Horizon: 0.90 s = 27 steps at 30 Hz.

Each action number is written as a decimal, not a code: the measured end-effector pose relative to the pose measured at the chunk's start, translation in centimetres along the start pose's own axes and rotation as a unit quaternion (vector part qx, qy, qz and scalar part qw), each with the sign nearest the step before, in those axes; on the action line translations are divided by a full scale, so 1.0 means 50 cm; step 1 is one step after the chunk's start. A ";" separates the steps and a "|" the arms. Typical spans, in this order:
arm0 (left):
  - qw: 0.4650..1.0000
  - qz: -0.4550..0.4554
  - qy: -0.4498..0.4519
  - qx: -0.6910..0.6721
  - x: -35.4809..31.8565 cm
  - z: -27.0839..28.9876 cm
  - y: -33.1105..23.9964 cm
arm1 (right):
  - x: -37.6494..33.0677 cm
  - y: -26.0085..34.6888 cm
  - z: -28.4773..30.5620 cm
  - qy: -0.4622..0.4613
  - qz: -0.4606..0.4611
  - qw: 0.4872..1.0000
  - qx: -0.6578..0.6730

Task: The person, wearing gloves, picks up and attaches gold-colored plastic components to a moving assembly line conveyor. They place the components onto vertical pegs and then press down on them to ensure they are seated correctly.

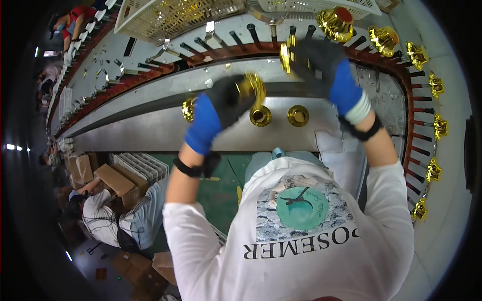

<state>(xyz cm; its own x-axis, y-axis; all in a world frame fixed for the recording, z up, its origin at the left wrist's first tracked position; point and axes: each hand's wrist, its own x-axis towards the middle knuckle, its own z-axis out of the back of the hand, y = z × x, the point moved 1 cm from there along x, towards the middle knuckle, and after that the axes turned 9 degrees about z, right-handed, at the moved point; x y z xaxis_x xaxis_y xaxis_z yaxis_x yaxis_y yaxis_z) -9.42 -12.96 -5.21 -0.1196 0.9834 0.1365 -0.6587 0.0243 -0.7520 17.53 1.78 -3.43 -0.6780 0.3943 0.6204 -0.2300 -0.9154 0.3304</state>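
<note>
My left hand [225, 103], in a black and blue glove, is closed around a shiny gold flared cup [257, 90] above the metal worktop. Farther right and forward, my right hand [317, 60] wears a similar glove and is slightly smeared by motion. Its fingers close on another gold flared piece [285, 58], partly hidden, close to the row of upright pegs. Below my hands, a gold cup [260, 117] and a second gold cup [297, 116] stand on the worktop. One more gold piece [188, 109] sits beside my left wrist, partly covered by the glove.
A curved red-brown conveyor [406, 95] with black-tipped pegs rounds the worktop [150, 133]; several pegs on the right carry gold pieces [383, 40]. Pale plastic crates [160, 22] stand behind it. Cardboard boxes [118, 179] and a bending person [108, 220] are at left.
</note>
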 end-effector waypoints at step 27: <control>0.977 -0.074 -0.003 0.200 0.397 -0.123 -0.083 | 0.039 -0.215 0.068 -0.028 -0.113 0.991 -0.070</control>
<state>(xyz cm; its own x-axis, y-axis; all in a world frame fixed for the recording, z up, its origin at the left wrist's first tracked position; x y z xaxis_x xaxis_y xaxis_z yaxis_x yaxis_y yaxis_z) -4.51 7.55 -3.34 -0.0044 0.9733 0.2294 -0.9063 0.0931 -0.4122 21.06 12.64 -3.37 -0.5588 0.5914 0.5814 -0.4689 -0.8035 0.3666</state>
